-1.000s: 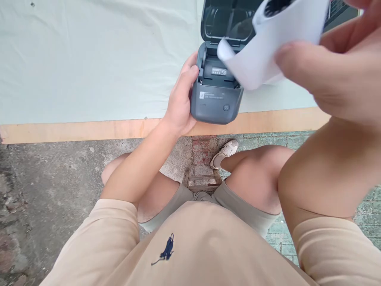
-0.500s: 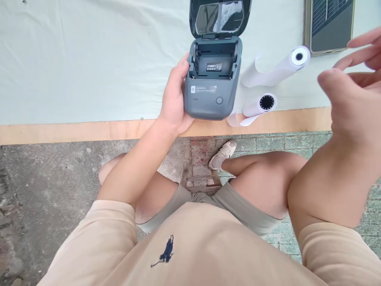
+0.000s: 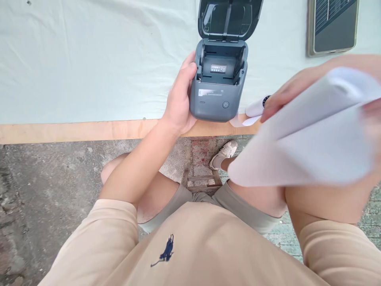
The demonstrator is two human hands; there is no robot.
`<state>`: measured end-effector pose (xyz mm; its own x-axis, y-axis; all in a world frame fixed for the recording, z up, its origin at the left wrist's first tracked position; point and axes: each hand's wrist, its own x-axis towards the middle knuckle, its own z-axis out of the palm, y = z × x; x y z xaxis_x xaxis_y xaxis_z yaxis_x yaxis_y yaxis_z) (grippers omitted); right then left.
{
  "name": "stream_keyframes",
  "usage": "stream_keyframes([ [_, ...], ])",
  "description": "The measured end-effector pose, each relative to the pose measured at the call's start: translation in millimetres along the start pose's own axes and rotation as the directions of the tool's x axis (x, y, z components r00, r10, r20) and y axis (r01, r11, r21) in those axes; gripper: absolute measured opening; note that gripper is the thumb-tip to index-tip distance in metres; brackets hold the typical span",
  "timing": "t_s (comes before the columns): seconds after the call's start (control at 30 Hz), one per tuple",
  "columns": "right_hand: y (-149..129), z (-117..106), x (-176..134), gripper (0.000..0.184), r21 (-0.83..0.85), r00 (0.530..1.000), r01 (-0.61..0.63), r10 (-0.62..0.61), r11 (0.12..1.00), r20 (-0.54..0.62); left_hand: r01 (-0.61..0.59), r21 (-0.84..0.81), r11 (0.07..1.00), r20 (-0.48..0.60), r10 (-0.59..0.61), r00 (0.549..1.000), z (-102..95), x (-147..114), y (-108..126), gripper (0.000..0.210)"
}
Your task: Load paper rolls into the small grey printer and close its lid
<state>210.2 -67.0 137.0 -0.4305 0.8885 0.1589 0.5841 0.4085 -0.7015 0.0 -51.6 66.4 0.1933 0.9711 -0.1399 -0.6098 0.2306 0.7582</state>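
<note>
A dark grey label printer (image 3: 211, 101) stands with its lid (image 3: 229, 20) raised, its paper bay bare apart from a small printed sticker (image 3: 218, 68). My left hand (image 3: 180, 95) is closed round the printer's left side. On the right, my right hand (image 3: 293, 89) grips a white paper roll (image 3: 315, 107), held up close to the camera and blurred by motion. A loose sheet end hangs from that roll and hides part of the hand. Another, smaller paper roll (image 3: 253, 108) lies by the table edge, partly behind my right fingers, its loose end curling out.
A phone (image 3: 335, 28) lies on the pale cloth (image 3: 89, 59) at the top right. The wooden table edge (image 3: 74, 133) runs across the view. Below it are my legs, a shoe (image 3: 224, 154) and a wooden stool (image 3: 202, 180).
My right hand has picked up the larger paper roll from the cloth and brought it nearer the camera. My left hand and the printer have shifted slightly right in view.
</note>
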Motion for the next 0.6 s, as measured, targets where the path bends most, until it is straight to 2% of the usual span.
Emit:
stream_keyframes([
  [0.07,-20,6,10,0.026,-0.017,0.991,0.098,-0.096,0.995,0.091,-0.052,0.021,0.998,0.035,0.051,0.998,-1.0,0,-2,0.024],
  [0.1,-26,10,18,0.018,-0.120,0.991,0.118,-0.109,0.986,0.082,-0.065,0.034,0.997,0.044,0.064,0.997,-1.7,0,-3,0.026],
  [0.2,-31,21,43,0.005,-0.468,0.998,0.025,0.007,0.884,0.066,-0.059,0.086,0.995,0.059,0.054,0.997,-2.8,-1,-4,0.025],
  [0.27,-29,25,54,0.007,-0.579,0.990,-0.033,0.108,0.815,0.095,-0.051,0.084,0.995,0.066,0.045,0.997,-1.5,-3,-3,0.027],
  [0.33,-27,26,60,0.024,-0.601,0.982,-0.054,0.152,0.797,0.113,-0.025,0.047,0.999,0.061,0.023,0.998,1.5,-5,0,0.027],
  [0.4,-24,26,61,0.044,-0.573,0.983,-0.081,0.161,0.815,0.089,0.011,0.003,1.000,0.060,-0.012,0.998,5.1,-6,3,0.030],
  [0.43,-23,26,61,0.048,-0.552,0.986,-0.096,0.157,0.828,0.064,0.036,-0.007,0.999,0.057,-0.035,0.998,6.6,-7,4,0.032],
  [0.6,-18,29,58,0.034,-0.398,0.998,-0.069,0.064,0.915,-0.025,0.076,-0.052,0.996,0.028,-0.074,0.997,8.3,-7,5,0.034],
])
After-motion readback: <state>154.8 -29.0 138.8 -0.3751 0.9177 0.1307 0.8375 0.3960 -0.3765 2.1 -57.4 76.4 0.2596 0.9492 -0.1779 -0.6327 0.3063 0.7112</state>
